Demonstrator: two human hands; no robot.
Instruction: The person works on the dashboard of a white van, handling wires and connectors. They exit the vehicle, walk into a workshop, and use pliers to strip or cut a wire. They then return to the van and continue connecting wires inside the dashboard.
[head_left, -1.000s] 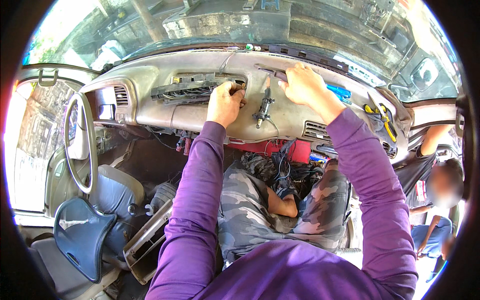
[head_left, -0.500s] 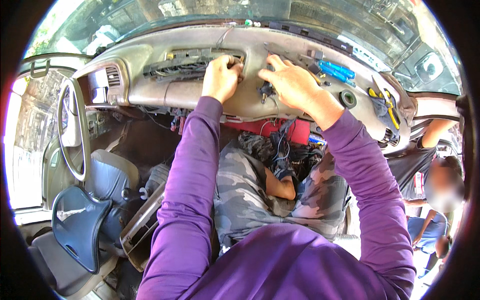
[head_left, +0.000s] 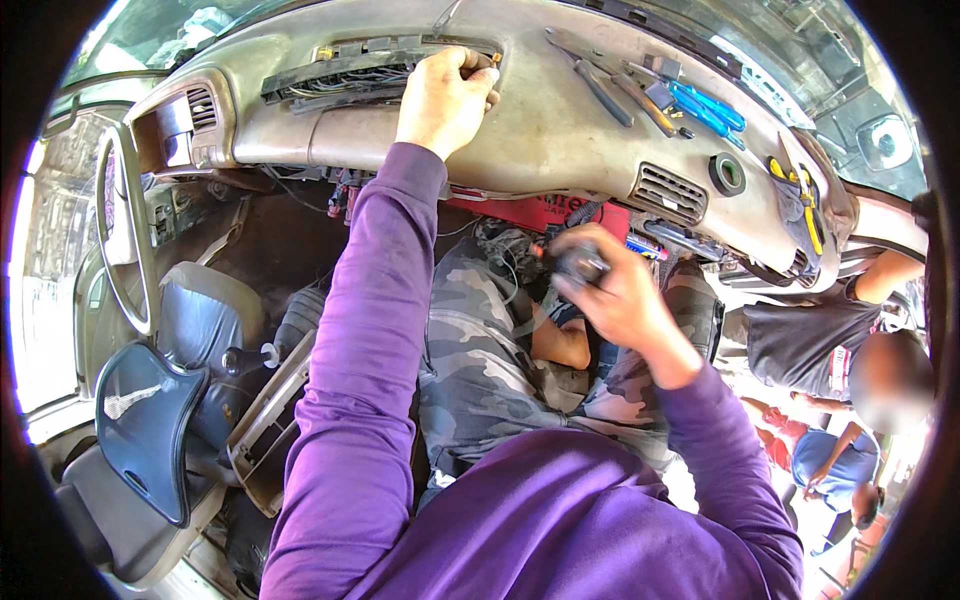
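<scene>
At the right end of a long slot in the dashboard, my left hand [head_left: 445, 100] is closed in a pinch. A small orange-brown tip [head_left: 495, 61] shows by its fingertips; what they grip is too small to name. Dark wires [head_left: 350, 85] run along the slot beside it. My right hand [head_left: 625, 295] is over my lap, its fingers curled round a dark object [head_left: 580, 264]. Motion blurs that object, and its kind does not show. Behind the right hand lie a red panel [head_left: 600, 214] and a dark tangle of wires [head_left: 505, 245].
On the dashboard lie dark-handled pliers [head_left: 600, 95], blue-handled screwdrivers [head_left: 710, 112], a black tape roll [head_left: 727, 174] and a yellow-handled tool [head_left: 812, 215]. A steering wheel [head_left: 108, 230] and a blue seat piece [head_left: 150, 435] are at left. Other people [head_left: 800, 345] are outside at right.
My right hand has left the dashboard and come down over my lap with a dark object. The small dark thing beneath it is gone from the dashboard top. My left hand keeps its pinch.
</scene>
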